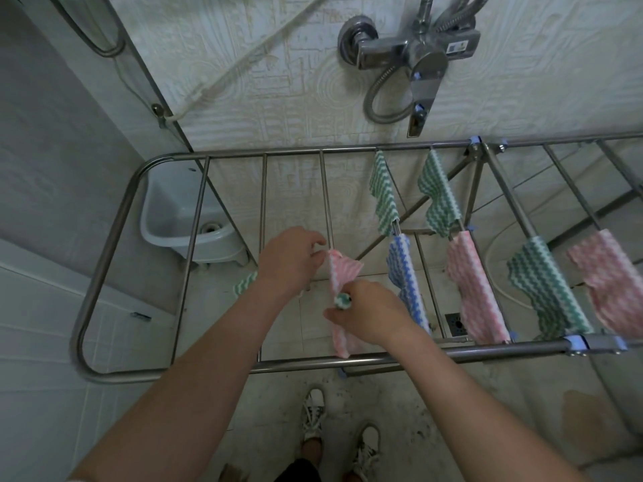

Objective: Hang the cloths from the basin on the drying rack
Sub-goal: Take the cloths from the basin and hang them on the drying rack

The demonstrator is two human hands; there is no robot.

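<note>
A pink wavy-striped cloth [340,273] lies draped over a bar of the metal drying rack [104,259]. My left hand [290,260] pinches its upper end at the bar. My right hand [367,313] grips its lower part and also holds a bunched green cloth [342,300]. Another green cloth [245,283] peeks out from under my left wrist. On the bars to the right hang several cloths: two green ones [382,193], a blue one [405,273], a pink one [473,290], a green one [542,287] and a pink one [612,283].
A grey basin [181,217] stands on the floor beyond the rack's left end, against the wall. A shower mixer with hose [414,53] is mounted on the wall above. A floor drain [455,323] lies under the rack. My feet [341,433] stand before the front rail.
</note>
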